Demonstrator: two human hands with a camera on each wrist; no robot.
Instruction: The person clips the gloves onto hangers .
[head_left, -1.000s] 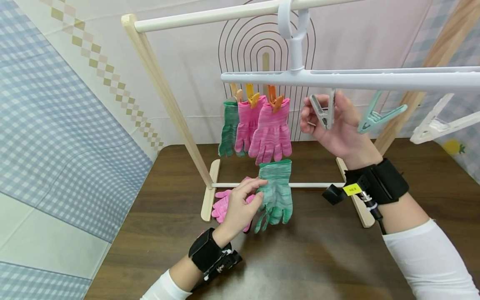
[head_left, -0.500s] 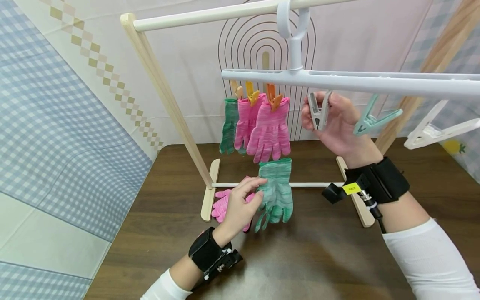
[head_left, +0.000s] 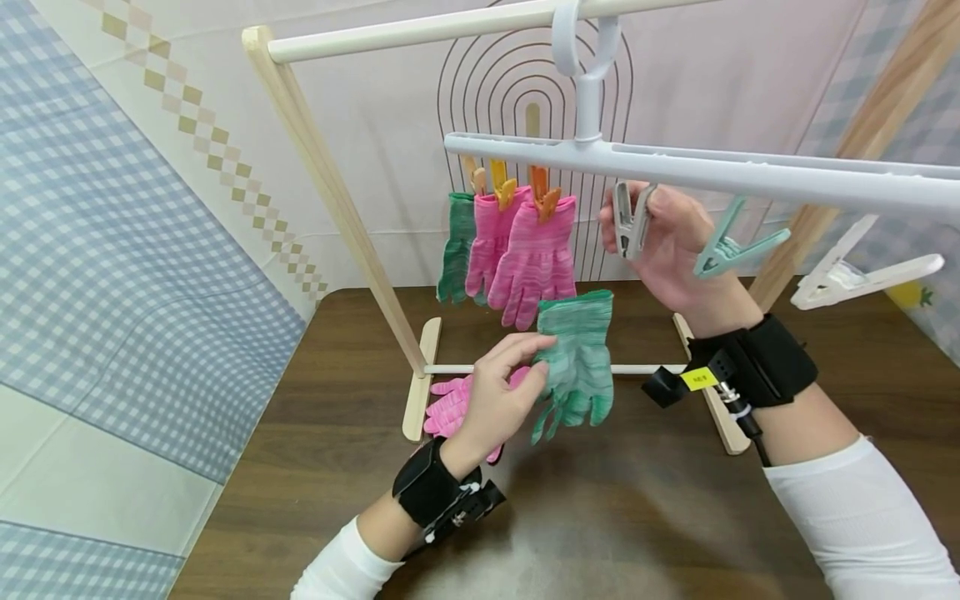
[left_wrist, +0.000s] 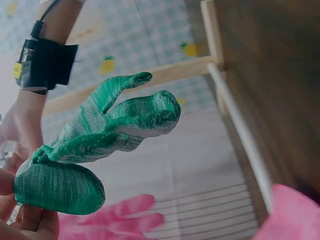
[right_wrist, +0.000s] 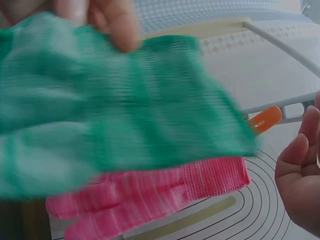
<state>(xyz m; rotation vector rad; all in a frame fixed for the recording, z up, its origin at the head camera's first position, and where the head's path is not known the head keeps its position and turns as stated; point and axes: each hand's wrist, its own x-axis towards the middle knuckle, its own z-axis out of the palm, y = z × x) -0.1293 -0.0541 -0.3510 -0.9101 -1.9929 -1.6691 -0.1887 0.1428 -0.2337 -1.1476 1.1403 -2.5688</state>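
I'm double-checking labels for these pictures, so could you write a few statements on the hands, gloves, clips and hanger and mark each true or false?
1. The left hand holds a green glove. True.
2. The right hand holds the grey clip. True.
3. The two hanging pink gloves share one clip. False: the nearer pink glove hangs from an orange clip, the farther pink glove from a yellow clip.
4. A loose pink glove lies on the table. True.
5. The hanger lies on the table. False: the hanger hangs from the white top rod.
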